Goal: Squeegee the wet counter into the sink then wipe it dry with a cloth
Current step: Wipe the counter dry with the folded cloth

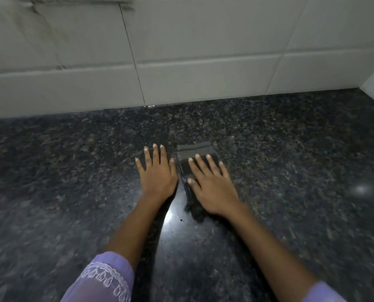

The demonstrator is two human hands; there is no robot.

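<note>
Right hand (212,184) lay flat, fingers spread, on the dark cloth (196,151); left hand (156,171) splayed on the desk (290,160). Even pressure and overlapping strokes would dry best.

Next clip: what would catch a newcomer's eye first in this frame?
Two hands pressed flat at the centre of a dark speckled granite counter: the right hand lies on a dark folded cloth, the left hand flat on bare stone beside it. Behind runs a white tiled wall; a bright glare shines between the wrists.
</note>
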